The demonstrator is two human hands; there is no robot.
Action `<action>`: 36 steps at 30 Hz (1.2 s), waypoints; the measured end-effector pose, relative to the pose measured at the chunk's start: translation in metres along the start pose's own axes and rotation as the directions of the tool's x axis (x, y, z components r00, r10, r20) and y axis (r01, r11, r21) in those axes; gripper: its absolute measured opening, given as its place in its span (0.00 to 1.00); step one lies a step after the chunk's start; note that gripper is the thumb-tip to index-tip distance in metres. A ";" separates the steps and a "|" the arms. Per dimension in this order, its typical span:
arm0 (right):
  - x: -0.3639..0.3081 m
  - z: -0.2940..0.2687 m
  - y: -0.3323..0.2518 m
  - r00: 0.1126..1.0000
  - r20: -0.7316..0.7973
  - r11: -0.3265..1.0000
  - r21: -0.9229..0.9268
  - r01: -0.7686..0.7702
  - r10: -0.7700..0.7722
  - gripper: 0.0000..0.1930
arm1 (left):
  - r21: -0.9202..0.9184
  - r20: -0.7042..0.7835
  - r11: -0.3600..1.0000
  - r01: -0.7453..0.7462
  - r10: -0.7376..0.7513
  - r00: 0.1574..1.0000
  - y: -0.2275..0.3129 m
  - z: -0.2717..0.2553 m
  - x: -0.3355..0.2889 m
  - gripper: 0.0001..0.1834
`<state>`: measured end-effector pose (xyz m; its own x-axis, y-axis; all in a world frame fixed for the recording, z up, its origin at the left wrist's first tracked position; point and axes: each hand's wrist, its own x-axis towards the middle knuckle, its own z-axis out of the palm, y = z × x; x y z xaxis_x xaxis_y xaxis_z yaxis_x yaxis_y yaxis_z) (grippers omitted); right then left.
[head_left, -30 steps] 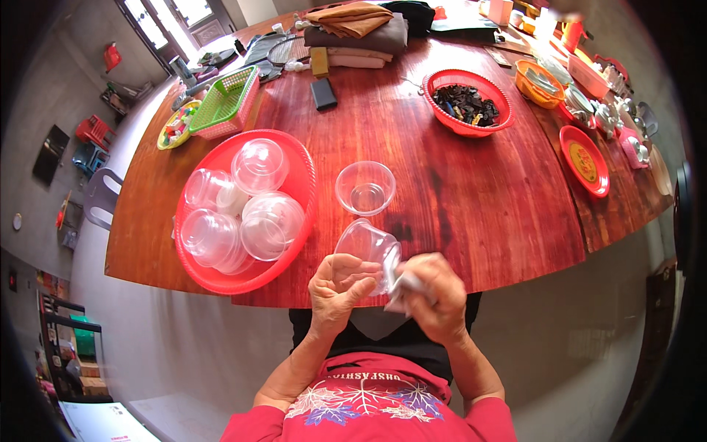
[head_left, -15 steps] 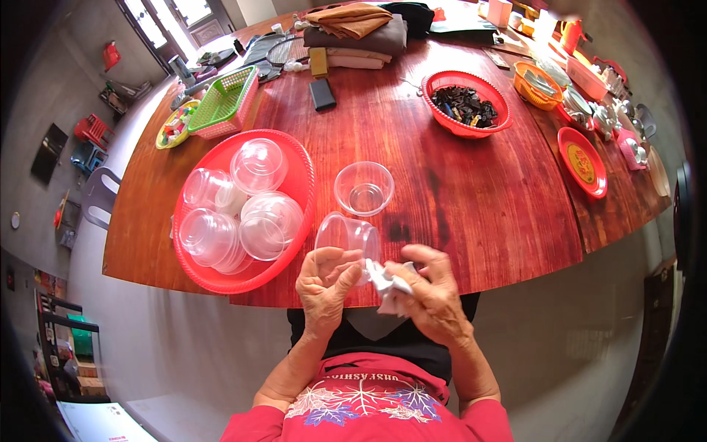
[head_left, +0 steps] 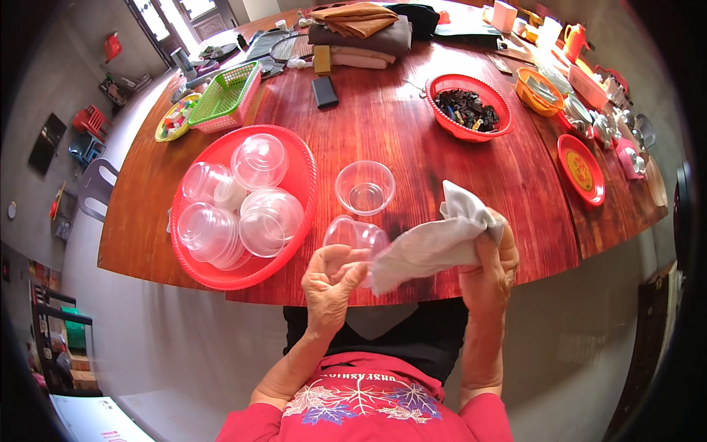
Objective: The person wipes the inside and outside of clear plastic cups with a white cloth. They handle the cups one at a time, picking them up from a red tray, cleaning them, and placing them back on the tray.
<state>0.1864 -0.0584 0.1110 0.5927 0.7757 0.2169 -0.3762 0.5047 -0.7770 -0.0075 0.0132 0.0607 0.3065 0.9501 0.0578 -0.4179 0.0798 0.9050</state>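
My left hand (head_left: 331, 283) grips a clear plastic bowl (head_left: 356, 234), tilted on its side just above the table's near edge. In my right hand (head_left: 492, 261) is a pale grey cloth (head_left: 434, 241), pinched at its upper right end and spread out toward the bowl. The cloth's left end overlaps the bowl's side; whether it touches I cannot tell. Just beyond, another clear bowl (head_left: 365, 188) stands upright on the table. To the left, a large red tray (head_left: 308, 147) bears several clear bowls (head_left: 259, 162), some of them stacked.
The wooden table (head_left: 471, 191) has its rounded edge close to me. Farther off stand a red basket (head_left: 503, 135) of small dark pieces, a green and pink basket (head_left: 228, 94), a black box (head_left: 324, 93) and folded cloths (head_left: 361, 35). Dishes and a red plate (head_left: 598, 193) line the right side.
My right hand has moved right and up, and the cloth, bunched against the bowl before, is now spread out. The left hand still holds the bowl, shifted slightly right.
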 end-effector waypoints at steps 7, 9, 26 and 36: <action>-0.033 0.025 0.055 0.845 0.478 0.583 -0.625 0.520 -0.241 0.14 | -0.071 0.072 0.996 0.062 -0.057 0.996 -0.004 0.010 -0.007 0.21; -0.038 0.031 0.052 0.815 0.528 0.521 -0.638 0.567 -0.240 0.13 | -0.054 0.059 0.998 0.032 -0.029 0.998 -0.001 0.012 -0.009 0.18; -0.024 0.039 0.056 0.649 0.739 0.275 -0.595 0.755 -0.182 0.20 | 0.034 0.218 0.999 0.020 -0.027 0.976 -0.008 0.000 -0.006 0.15; 0.021 0.026 0.048 0.858 0.513 0.423 -0.773 0.472 -0.018 0.08 | 0.094 0.371 0.993 0.071 -0.101 0.923 -0.009 -0.005 -0.016 0.08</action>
<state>0.1622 -0.0078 0.0933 0.1497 0.8508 0.5037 0.6711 0.2867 -0.6837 -0.0125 -0.0010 0.0497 0.6425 0.7571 0.1185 -0.3131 0.1182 0.9424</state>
